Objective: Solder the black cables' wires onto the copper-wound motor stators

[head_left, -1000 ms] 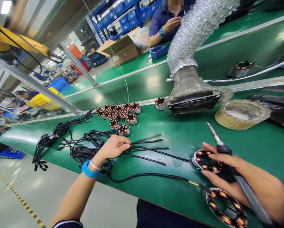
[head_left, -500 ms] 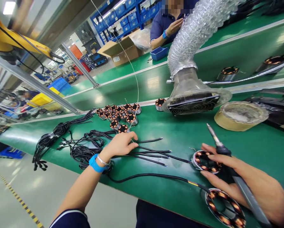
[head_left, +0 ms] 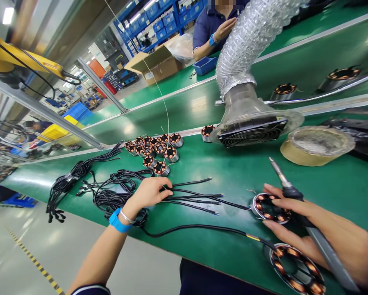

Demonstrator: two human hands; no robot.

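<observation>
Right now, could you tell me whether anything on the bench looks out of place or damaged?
Nothing looks damaged or spilled. The loose black cables lie tangled by the left hand, and the copper-wound stators sit in an untidy cluster behind.

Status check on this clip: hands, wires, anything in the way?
Left hand pinching black wires. Right hand gripping soldering iron, fingers on stator. Second stator near edge; stator cluster behind wires.

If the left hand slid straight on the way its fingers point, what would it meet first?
The left hand points right along the black cables it touches; past their ends, probably the stator under the right hand, though depth is unclear.
</observation>
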